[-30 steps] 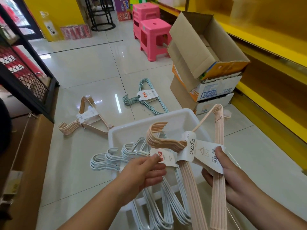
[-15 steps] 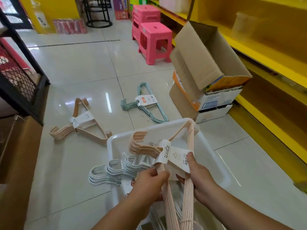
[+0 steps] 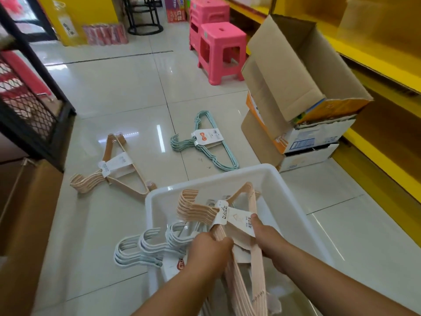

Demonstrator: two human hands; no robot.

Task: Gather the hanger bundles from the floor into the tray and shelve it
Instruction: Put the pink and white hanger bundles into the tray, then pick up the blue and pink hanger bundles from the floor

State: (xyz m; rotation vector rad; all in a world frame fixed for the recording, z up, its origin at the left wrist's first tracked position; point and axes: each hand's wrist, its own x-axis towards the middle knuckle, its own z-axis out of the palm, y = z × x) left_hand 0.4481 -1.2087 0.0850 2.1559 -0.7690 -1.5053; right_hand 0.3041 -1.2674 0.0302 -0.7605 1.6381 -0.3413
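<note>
A white plastic tray (image 3: 289, 201) stands on the tiled floor in front of me. Both hands hold a peach hanger bundle (image 3: 198, 208) low inside it: my left hand (image 3: 209, 254) grips its left arm, my right hand (image 3: 268, 240) holds it by the paper label. White hanger bundles (image 3: 141, 247) lie in the tray with their hooks sticking out over its left rim. On the floor beyond lie another peach hanger bundle (image 3: 114, 172) at the left and a green hanger bundle (image 3: 205, 140) further back.
Stacked cardboard boxes (image 3: 296, 106) with open flaps stand right of the tray, against yellow shelving (image 3: 376, 137). Pink stools (image 3: 218, 46) stand further back. A black mesh rack (image 3: 29, 106) and a brown carton (image 3: 25, 224) line the left side.
The peach bundle in my hands has come down from above the tray into it. My left hand has shifted from the white bundles onto the peach one.
</note>
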